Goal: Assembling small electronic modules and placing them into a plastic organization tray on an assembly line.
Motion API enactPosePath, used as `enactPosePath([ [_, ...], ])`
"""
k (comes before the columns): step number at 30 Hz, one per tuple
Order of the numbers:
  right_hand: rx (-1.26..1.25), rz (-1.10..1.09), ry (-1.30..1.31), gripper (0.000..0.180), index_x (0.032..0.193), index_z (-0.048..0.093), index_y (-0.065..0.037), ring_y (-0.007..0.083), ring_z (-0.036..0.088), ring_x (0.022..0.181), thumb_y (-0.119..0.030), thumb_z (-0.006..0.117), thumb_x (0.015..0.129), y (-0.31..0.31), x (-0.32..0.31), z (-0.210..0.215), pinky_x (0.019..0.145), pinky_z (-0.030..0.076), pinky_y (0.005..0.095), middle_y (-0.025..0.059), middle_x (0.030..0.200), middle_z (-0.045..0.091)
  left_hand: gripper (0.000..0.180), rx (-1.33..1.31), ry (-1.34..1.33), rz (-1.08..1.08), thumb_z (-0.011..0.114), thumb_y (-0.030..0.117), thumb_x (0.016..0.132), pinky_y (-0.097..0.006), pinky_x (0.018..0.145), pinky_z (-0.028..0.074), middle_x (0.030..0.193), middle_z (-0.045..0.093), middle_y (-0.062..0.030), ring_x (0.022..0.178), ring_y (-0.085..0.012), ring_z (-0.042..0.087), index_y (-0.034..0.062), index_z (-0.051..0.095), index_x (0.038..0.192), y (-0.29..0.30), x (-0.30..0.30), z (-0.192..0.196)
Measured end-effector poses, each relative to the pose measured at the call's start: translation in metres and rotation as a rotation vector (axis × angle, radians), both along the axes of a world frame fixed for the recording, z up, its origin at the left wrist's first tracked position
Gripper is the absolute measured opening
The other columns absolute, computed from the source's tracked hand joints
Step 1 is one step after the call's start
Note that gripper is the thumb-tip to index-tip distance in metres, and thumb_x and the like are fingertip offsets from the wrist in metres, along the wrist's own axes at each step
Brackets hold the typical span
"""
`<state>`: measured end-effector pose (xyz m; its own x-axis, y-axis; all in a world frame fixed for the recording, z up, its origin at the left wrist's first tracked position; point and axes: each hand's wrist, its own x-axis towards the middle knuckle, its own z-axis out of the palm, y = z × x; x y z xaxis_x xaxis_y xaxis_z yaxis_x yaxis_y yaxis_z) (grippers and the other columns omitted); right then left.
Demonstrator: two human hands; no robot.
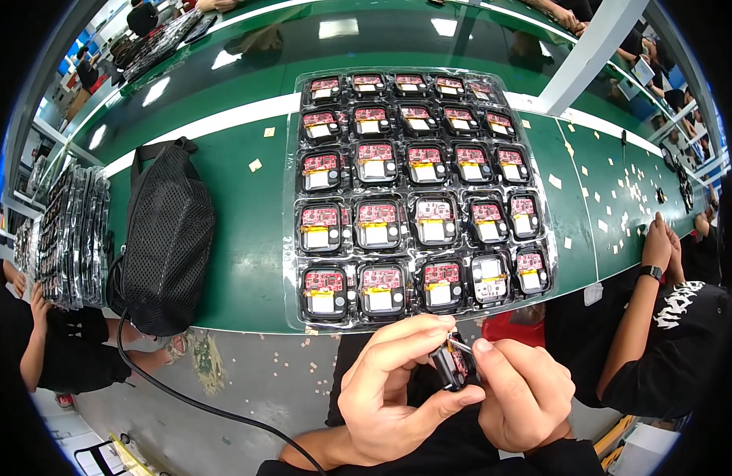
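Observation:
Above my lap, near the table's front edge, my left hand (398, 389) is closed around a small black device housing (448, 366), tilted up on its side. A red circuit board shows inside it. My right hand (528, 393) is closed in a pinch on a thin silvery metal tool (459, 343), whose tip is at the housing's upper edge. Most of the tool is hidden by my fingers. In front of my hands lies a clear plastic tray (290, 238) with rows of similar black housings (440, 284), each with a red board, a white block and yellow tape.
A black mesh bag (168, 238) stands left of the tray, with a black cable (215, 411) running past my left arm. Stacked trays (72, 238) are at the far left. Small pale scraps (632, 190) dot the green table (243, 214). A co-worker's hand (658, 244) is at the right.

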<state>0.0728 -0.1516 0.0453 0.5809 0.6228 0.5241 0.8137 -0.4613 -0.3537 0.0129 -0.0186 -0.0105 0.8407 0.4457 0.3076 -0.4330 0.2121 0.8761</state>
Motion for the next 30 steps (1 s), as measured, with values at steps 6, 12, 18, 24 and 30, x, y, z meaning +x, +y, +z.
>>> enactPosePath([
  [6,0.010,-0.016,0.030,0.035,0.105,0.069,0.007,0.0216,0.062,0.059,0.011,0.070,0.071,0.001,-0.001,0.001,0.050,0.050,0.0285,0.0154,0.083,0.066,0.060,-0.026,-0.003,-0.006,0.085,-0.002,0.074,-0.033,0.085,0.060,0.127,0.055,-0.0279,0.109,-0.0255,0.064,-0.0096,0.053,0.125,-0.001,0.001,-0.001],
  [12,0.000,-0.016,0.029,0.034,0.104,0.070,0.007,0.0219,0.063,0.058,0.012,0.069,0.070,0.001,0.001,0.001,0.051,0.050,0.0278,0.0152,0.082,0.066,0.060,-0.013,0.004,0.001,0.085,-0.003,0.074,-0.034,0.087,0.059,0.127,0.055,-0.0277,0.111,-0.0270,0.064,-0.0093,0.054,0.124,-0.001,0.001,-0.001],
  [18,0.008,-0.054,0.012,0.033,0.102,0.070,0.007,0.0236,0.064,0.059,0.011,0.068,0.069,0.005,-0.004,0.004,0.050,0.051,0.0295,0.0158,0.081,0.066,0.060,0.159,0.029,0.055,0.087,-0.003,0.072,-0.036,0.089,0.058,0.124,0.058,-0.0284,0.110,-0.0303,0.065,-0.0084,0.056,0.123,0.001,0.001,0.004],
  [24,-0.046,-0.134,0.057,0.033,0.102,0.071,0.005,0.0246,0.067,0.065,0.010,0.072,0.069,0.003,0.004,-0.005,0.054,0.053,0.0295,0.0150,0.085,0.066,0.055,0.100,-0.053,0.106,0.088,-0.002,0.070,-0.038,0.088,0.058,0.120,0.061,-0.0284,0.107,-0.0315,0.066,-0.0066,0.058,0.116,-0.003,-0.003,0.003],
  [30,0.037,-0.129,0.054,0.030,0.103,0.070,0.005,0.0256,0.066,0.065,0.011,0.071,0.074,-0.001,-0.001,0.004,0.056,0.053,0.0295,0.0160,0.086,0.066,0.064,-0.095,-0.074,0.013,0.085,-0.002,0.075,-0.040,0.102,0.052,0.132,0.051,-0.0293,0.121,-0.0319,0.059,-0.0098,0.047,0.126,0.001,-0.001,0.001],
])
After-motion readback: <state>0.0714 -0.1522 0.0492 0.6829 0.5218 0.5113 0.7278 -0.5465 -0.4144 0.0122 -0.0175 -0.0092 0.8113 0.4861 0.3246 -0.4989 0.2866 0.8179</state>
